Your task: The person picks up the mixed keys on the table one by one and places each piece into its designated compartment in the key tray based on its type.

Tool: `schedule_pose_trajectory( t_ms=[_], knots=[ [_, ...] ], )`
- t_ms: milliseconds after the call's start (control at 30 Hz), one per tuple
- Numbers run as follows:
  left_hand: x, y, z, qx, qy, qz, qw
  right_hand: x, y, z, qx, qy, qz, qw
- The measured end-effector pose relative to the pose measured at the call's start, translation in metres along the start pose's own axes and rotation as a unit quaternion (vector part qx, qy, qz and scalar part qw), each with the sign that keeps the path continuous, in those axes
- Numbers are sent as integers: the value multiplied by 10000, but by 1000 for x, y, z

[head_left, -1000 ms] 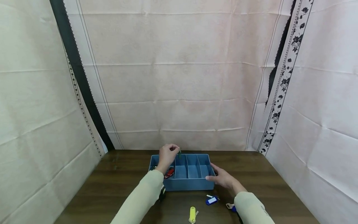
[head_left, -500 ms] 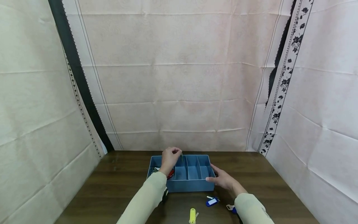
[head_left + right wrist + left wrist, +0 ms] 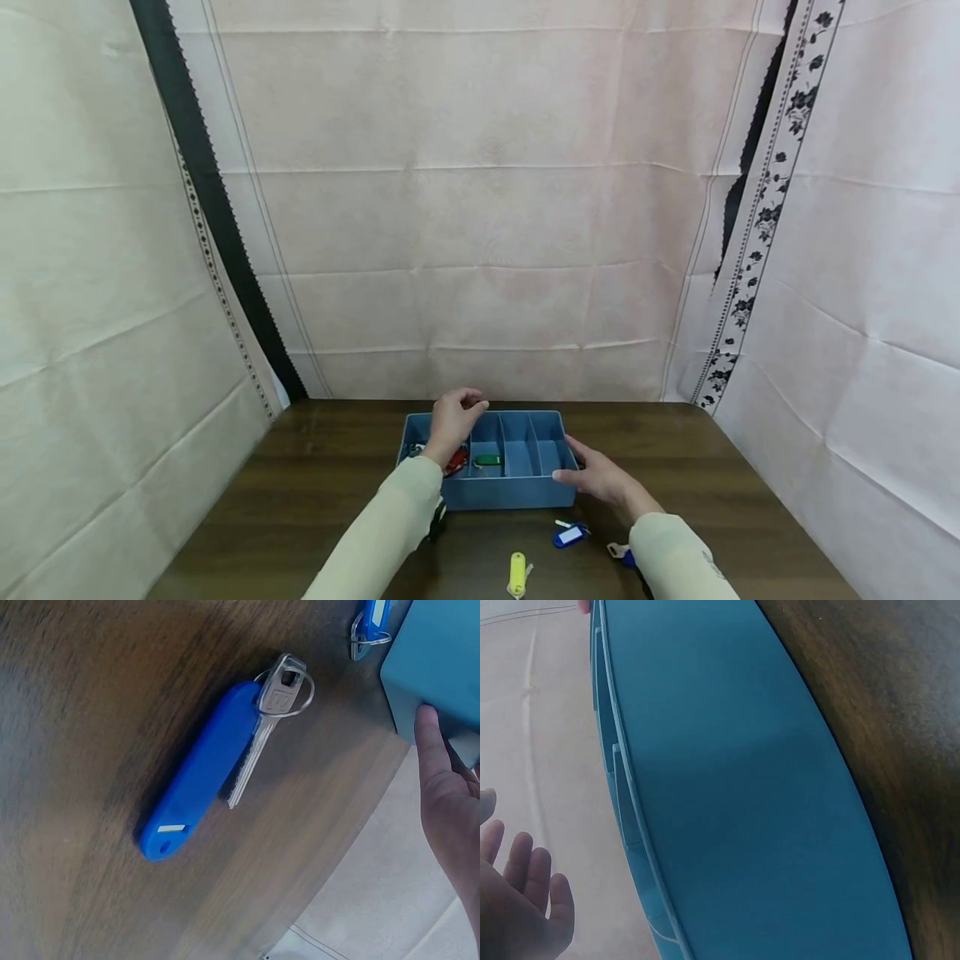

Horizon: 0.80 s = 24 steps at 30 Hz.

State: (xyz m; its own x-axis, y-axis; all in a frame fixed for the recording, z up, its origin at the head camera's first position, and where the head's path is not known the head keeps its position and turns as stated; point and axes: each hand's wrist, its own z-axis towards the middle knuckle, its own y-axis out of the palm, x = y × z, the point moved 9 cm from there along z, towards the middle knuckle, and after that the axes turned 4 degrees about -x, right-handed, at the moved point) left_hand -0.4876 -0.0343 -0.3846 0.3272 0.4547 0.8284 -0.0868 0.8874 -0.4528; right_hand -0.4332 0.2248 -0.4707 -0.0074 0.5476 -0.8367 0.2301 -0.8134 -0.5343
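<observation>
I judge placement done: green tag (image 3: pixel 487 459) lies in the blue box (image 3: pixel 502 493), second compartment from left. My left hand (image 3: pixel 453 421) hovers above, loosely curled, nothing held; right hand (image 3: pixel 600 479) grips the box's right end. Next probably calls for a loose tag, perhaps the yellow tag (image 3: pixel 517 572).

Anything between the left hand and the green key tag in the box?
Nothing visible. The left hand is above the blue box, and the green key tag lies below in an open-topped compartment. The dividers rise on either side of the tag, so a reach from above looks clear.
</observation>
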Motion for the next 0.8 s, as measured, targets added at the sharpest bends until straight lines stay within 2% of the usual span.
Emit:
schedule_pose_trajectory(
  t_ms=[167, 533, 800],
  knots=[
    [6, -3, -1, -125, 13, -69, 9999, 0, -2, 0, -1, -48, 22, 10000],
    [14, -16, -7, -103, 69, -116, 9999, -6, 2, 1, -49, -49, 27, 10000],
    [19, -14, -16, -357, 129, -276, 9989, 0, 1, 0, -58, -1, -17, 10000]
  ],
)
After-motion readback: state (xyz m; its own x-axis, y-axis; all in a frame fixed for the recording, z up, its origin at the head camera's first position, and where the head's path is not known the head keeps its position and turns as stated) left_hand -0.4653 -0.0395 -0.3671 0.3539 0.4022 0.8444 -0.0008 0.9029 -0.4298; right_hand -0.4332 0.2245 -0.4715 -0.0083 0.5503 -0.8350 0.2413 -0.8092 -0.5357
